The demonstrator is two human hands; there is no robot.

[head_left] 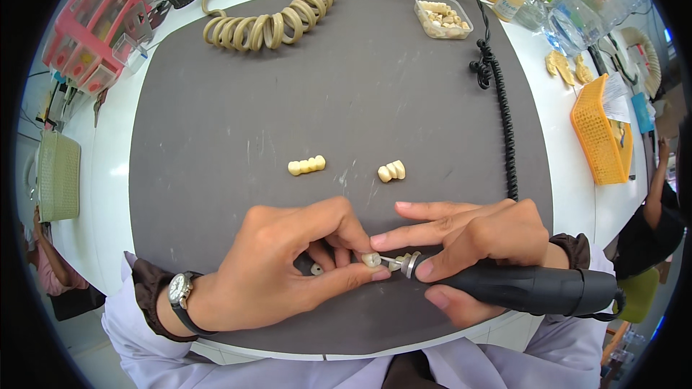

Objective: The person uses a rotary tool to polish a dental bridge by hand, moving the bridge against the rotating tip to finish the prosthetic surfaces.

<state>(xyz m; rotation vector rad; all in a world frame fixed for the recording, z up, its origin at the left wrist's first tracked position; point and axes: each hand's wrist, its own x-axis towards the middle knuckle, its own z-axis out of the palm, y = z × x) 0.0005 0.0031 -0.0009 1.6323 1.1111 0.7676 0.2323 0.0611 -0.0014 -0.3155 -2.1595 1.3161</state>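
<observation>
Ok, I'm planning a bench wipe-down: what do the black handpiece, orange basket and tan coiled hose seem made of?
Black handpiece: perhaps plastic or rubber, matte, by its dull sheen; its collar looks metal, silvery and shiny.
Orange basket: likely moulded plastic, satin, with regular holes.
Tan coiled hose: probably plastic or rubber, semi-gloss, with springy-looking loops.

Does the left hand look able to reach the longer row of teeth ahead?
Probably, once freed: the left hand is pinching a tooth piece by the tip of the black tool. The longer row of teeth lies just ahead, with nothing visible blocking it.
</observation>
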